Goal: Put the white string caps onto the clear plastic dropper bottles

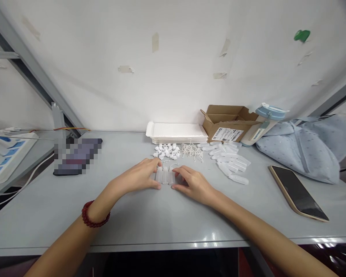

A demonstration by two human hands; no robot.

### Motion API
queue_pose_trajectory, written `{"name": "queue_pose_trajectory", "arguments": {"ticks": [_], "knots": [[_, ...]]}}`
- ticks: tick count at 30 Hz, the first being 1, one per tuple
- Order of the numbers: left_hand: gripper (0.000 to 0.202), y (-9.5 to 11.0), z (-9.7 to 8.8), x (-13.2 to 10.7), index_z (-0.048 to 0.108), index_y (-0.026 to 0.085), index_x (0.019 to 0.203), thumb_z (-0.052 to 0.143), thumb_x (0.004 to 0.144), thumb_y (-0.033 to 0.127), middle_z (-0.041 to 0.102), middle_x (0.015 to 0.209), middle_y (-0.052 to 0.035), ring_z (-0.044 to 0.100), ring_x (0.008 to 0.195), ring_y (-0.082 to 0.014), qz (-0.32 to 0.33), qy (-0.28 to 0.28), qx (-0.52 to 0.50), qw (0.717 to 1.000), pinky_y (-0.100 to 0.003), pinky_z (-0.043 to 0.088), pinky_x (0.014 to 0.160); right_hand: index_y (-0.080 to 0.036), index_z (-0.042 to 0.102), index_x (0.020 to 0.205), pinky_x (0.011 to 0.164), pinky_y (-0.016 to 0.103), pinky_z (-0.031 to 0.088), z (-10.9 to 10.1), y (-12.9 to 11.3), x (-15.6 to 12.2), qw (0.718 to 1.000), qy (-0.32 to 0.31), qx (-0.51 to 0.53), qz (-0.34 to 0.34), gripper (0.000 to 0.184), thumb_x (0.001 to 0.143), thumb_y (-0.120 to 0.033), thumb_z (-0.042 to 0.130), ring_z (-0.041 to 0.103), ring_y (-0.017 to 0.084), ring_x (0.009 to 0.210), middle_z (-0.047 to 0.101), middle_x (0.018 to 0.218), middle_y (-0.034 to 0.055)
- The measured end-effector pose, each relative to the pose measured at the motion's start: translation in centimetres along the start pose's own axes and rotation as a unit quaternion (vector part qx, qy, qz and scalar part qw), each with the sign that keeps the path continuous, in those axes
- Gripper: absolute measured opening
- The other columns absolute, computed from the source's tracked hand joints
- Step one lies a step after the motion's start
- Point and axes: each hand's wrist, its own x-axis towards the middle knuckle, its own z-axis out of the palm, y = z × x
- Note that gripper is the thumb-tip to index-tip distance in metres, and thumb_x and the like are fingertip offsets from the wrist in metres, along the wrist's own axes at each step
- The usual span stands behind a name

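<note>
Both the left hand [140,173] and the right hand [195,182] are spread, thumbs parted from fingers, at either side of three small translucent bottles [165,177] set side by side between them; whether the outer bottles are pressed by the fingertips cannot be told. Thin cords [174,164] are seen at their far ends. The bottles can be judged light, smooth and slippery, of thin plastic that would yield slightly if squeezed, and easily nudged across the tabletop [161,219]; they are best taken by the sides at mid-body, clear of the cords. Just beyond the hands, white caps [166,151] and loose strings [192,152] are heaped, with more bottles [232,163] scattered beyond the right hand.
</note>
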Motion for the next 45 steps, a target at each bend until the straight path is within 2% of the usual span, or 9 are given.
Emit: {"name": "queue_pose_trajectory", "arguments": {"ticks": [4, 8, 11, 15, 19, 26, 36, 41, 45], "knots": [[0.054, 0.0, -0.2, -0.1, 0.045, 0.025, 0.109, 0.064, 0.065, 0.050, 0.053, 0.104, -0.0054, 0.052, 0.102, -0.0270, -0.006, -0.006, 0.002, 1.000, -0.033, 0.043, 0.077, -0.019, 0.046, 0.122, 0.065, 0.031, 0.048, -0.5, 0.2, -0.1, 1.000, -0.007, -0.002, -0.005, 0.048, 0.080, -0.033, 0.064, 0.058, 0.017, 0.075, 0.060, 0.098, 0.0077], [0.058, 0.0, -0.3, -0.2, 0.045, 0.024, 0.109, 0.064, 0.064, 0.055, 0.053, 0.101, -0.0051, 0.051, 0.101, -0.0272, -0.006, 0.001, 0.006, 1.000, -0.032, 0.043, 0.077, -0.020, 0.049, 0.118, 0.066, 0.031, 0.048, -1.9, 0.6, -0.3, 1.000, 0.015, -0.012, -0.018, 0.043, 0.081, -0.036, 0.062, 0.059, 0.018, 0.079, 0.061, 0.100, 0.0081], [0.060, 0.3, -0.2, -0.1, 0.046, 0.023, 0.111, 0.062, 0.066, 0.059, 0.053, 0.107, -0.0070, 0.047, 0.107, -0.0295, 0.021, 0.044, 0.016, 0.999, -0.035, 0.042, 0.080, -0.020, 0.054, 0.110, 0.065, 0.030, 0.047, -3.5, 1.0, -0.4, 0.999, 0.038, -0.026, -0.016, 0.032, 0.083, -0.037, 0.060, 0.060, 0.017, 0.074, 0.063, 0.098, 0.0075], [0.060, 1.1, 0.4, 0.2, 0.046, 0.023, 0.117, 0.063, 0.070, 0.056, 0.046, 0.126, -0.0097, 0.032, 0.123, -0.0323, 0.104, 0.120, 0.059, 0.985, -0.043, 0.033, 0.095, -0.020, 0.058, 0.102, 0.059, 0.028, 0.045, -5.4, 1.9, -0.5, 0.995, 0.085, -0.056, 0.022, 0.025, 0.084, -0.038, 0.057, 0.060, 0.017, 0.068, 0.065, 0.090, 0.0063], [0.054, 1.7, 1.5, 0.6, 0.043, 0.025, 0.122, 0.059, 0.078, 0.051, 0.045, 0.133, -0.0081, 0.020, 0.134, -0.0310, 0.145, 0.102, 0.066, 0.982, -0.045, 0.025, 0.102, -0.020, 0.058, 0.101, 0.055, 0.027, 0.043, -6.7, 2.9, -0.7, 0.987, 0.124, -0.090, 0.043, 0.024, 0.085, -0.038, 0.055, 0.059, 0.017, 0.066, 0.064, 0.087, 0.0057], [0.041, 2.1, 2.8, 1.1, 0.048, 0.021, 0.112, 0.059, 0.080, 0.043, 0.055, 0.122, -0.0100, 0.026, 0.132, -0.0317, 0.137, 0.098, 0.104, 0.980, -0.047, 0.026, 0.098, -0.020, 0.058, 0.097, 0.058, 0.031, 0.045, -7.9, 4.1, -0.9, 0.977, 0.153, -0.127, 0.078, 0.021, 0.085, -0.036, 0.053, 0.061, 0.019, 0.067, 0.066, 0.090, 0.0068], [0.033, 2.4, 3.0, 1.1, 0.051, 0.020, 0.109, 0.058, 0.080, 0.032, 0.058, 0.115, -0.0081, 0.032, 0.127, -0.0316, 0.128, 0.116, 0.101, 0.980, -0.047, 0.028, 0.098, -0.022, 0.058, 0.098, 0.062, 0.032, 0.046, -9.0, 6.0, -1.7, 0.974, 0.129, -0.138, 0.129, 0.018, 0.083, -0.032, 0.053, 0.062, 0.020, 0.073, 0.064, 0.092, 0.0055], [0.039, 2.3, 2.9, 1.1, 0.049, 0.023, 0.114, 0.061, 0.078, 0.031, 0.055, 0.120, -0.0063, 0.033, 0.124, -0.0311, 0.135, 0.116, 0.103, 0.979, -0.047, 0.029, 0.097, -0.021, 0.057, 0.103, 0.075, 0.034, 0.048, -9.1, 6.5, -2.0, 0.975, 0.083, -0.133, 0.160, 0.025, 0.080, -0.030, 0.054, 0.057, 0.024, 0.097, 0.060, 0.107, 0.0076], [0.039, 2.2, 2.7, 1.0, 0.049, 0.024, 0.114, 0.062, 0.079, 0.036, 0.054, 0.122, -0.0057, 0.033, 0.124, -0.0309, 0.135, 0.110, 0.103, 0.979, -0.048, 0.029, 0.098, -0.021, 0.056, 0.106, 0.085, 0.035, 0.045, -9.5, 6.8, -2.4, 0.972, 0.074, -0.147, 0.169, 0.028, 0.079, -0.028, 0.053, 0.051, 0.027, 0.110, 0.057, 0.113, 0.0081]]}}
